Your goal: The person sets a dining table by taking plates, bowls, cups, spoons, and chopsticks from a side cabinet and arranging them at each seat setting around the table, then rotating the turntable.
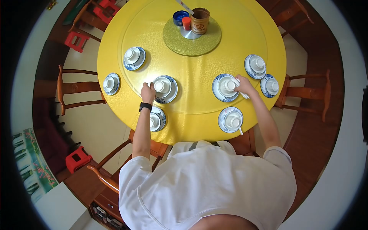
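My left hand (148, 93), with a black watch on its wrist, is closed at the left edge of a blue-rimmed plate (174, 95) bearing an upturned white bowl and cup (162, 87). A small white piece, apparently a spoon (149, 83), shows at its fingertips. My right hand (245, 85) is closed around white spoons (245, 96), beside another stacked bowl and cup (227, 86) on a blue-patterned plate (219, 95). Nearer me on the right, a white spoon (241, 130) leans at the edge of a place setting (232, 121). My left forearm partly covers the near-left setting (160, 119).
More stacked settings stand at the left (134, 58) and right (255, 66) of the round yellow table (195, 122). A turntable (176, 44) holds a brown pot (200, 23), a blue ashtray (179, 17) and a red container (186, 23). Wooden chairs (81, 88) surround the table.
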{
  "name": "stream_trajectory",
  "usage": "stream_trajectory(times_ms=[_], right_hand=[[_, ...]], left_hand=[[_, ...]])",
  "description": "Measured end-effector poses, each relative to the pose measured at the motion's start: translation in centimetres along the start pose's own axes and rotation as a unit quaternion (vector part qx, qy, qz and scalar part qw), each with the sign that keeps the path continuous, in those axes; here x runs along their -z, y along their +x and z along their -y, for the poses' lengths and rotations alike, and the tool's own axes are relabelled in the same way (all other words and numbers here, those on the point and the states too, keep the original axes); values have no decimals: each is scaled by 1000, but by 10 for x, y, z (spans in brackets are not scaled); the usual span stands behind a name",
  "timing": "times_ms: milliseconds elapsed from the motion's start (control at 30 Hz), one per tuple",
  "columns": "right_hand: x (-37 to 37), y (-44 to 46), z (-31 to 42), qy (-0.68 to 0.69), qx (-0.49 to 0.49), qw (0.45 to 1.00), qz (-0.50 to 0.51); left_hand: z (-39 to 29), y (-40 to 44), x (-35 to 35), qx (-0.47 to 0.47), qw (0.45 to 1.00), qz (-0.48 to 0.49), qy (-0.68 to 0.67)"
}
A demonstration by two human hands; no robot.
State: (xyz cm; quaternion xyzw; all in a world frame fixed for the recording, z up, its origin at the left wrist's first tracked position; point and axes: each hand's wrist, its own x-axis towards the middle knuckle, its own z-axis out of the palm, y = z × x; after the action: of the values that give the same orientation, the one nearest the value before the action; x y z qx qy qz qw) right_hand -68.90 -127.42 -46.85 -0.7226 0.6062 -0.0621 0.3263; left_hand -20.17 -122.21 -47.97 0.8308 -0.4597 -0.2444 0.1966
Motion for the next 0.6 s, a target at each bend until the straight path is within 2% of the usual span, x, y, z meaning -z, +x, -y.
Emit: stream_trajectory(times_ms=[33,100,167,233,267,367,433,467,567,600], right_hand=[[2,1,-4,35,12,999,23],[3,1,-13,62,26,997,34],[2,4,-19,91,40,994,45],[-1,6,-22,151,-26,986,64],[-2,6,-23,153,-25,986,65],[-9,12,-28,141,-12,990,15],[-17,13,-35,17,93,992,-89],[-18,11,-35,19,92,992,-88],[-10,8,-31,85,43,992,-87],[4,1,-26,198,-38,977,-71]], left_hand=[[2,1,-1,1,1000,-2,3],[12,3,-8,-81,987,-77,113],[18,5,-9,-53,993,-61,92],[21,3,-8,-26,996,-42,70],[20,0,-7,-26,995,-56,78],[20,-5,1,-30,992,-87,82],[21,-11,10,-35,991,-103,80],[24,-13,15,-44,988,-125,74],[45,-23,29,-61,986,-150,30],[42,-32,38,-27,992,-127,-12]])
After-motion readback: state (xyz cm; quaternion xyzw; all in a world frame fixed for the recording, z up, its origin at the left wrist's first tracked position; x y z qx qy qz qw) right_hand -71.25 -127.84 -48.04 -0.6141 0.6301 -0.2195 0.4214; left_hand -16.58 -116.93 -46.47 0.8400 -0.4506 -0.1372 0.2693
